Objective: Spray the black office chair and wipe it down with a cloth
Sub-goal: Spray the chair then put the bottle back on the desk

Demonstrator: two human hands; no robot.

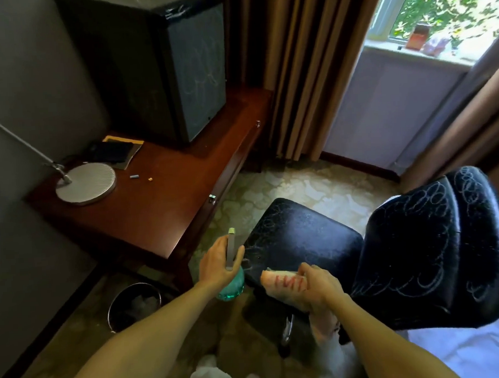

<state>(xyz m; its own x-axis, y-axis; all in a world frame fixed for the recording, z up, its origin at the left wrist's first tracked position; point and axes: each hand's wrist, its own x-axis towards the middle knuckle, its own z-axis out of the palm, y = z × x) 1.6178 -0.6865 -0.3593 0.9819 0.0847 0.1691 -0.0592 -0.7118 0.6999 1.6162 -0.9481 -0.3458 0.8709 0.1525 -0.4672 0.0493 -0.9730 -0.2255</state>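
Both busy: my left hand [217, 264] grips a teal spray bottle [232, 286] aimed at the black leather office chair [302, 238]; my right hand [319, 284] bunches a pale red-striped cloth [282, 284], ready to wipe.

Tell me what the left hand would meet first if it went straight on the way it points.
Probably the chair seat: the left hand, holding the spray bottle, points at its near corner, though depth is unclear.
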